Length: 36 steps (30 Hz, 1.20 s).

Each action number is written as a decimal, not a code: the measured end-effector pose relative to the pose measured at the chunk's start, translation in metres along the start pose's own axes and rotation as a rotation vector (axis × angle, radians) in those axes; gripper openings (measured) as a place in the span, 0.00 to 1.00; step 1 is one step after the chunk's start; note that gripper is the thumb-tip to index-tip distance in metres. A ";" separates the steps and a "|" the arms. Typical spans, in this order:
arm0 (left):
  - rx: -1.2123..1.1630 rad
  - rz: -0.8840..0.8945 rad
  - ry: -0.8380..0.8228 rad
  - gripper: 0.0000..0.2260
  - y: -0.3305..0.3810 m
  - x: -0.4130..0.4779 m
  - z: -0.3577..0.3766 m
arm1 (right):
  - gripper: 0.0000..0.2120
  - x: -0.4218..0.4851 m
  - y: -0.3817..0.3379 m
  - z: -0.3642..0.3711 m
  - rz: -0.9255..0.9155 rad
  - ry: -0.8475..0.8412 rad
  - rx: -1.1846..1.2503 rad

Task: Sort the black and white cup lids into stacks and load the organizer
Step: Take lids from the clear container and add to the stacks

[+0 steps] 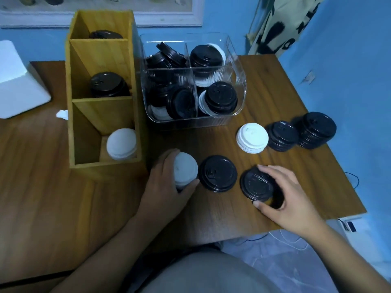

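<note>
While your left hand (167, 182) clasps the white stack (184, 170) and your right hand (289, 199) the black stack (257, 185) (both grips closed around lids), square each before lifting toward the organizer (103, 166).

A brown wood-grain desk (53, 166) stands against a blue wall (349, 60). At the desk's far left sits a white angular object (19, 85), with a small scrap of white paper (62, 114) lying just beside it. A white-framed picture (169, 17) hangs on the wall behind. At the upper right hangs a cream cloth with black markings (281, 28). Beyond the desk's right edge, pale marbled floor (285, 261) shows, crossed by a thin dark cable (353, 178).
</note>
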State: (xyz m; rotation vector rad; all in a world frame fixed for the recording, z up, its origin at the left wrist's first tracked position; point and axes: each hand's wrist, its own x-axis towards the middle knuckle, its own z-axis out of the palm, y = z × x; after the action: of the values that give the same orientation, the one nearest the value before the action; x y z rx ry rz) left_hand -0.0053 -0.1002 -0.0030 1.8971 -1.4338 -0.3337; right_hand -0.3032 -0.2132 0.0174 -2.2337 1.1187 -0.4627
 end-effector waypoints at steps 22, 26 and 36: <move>-0.008 -0.002 -0.004 0.38 0.000 -0.002 -0.003 | 0.38 -0.012 -0.026 0.021 0.015 0.049 -0.095; 0.007 0.021 -0.014 0.37 -0.002 -0.011 -0.008 | 0.32 -0.025 -0.048 0.043 -0.326 -0.123 -0.104; 0.088 0.087 0.006 0.33 -0.003 -0.031 -0.020 | 0.31 0.043 -0.086 0.059 -0.538 -0.214 -0.415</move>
State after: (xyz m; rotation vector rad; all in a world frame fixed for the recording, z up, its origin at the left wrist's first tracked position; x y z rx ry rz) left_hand -0.0015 -0.0640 0.0029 1.8964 -1.5450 -0.2269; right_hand -0.1937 -0.1866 0.0294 -2.8771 0.5228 -0.1995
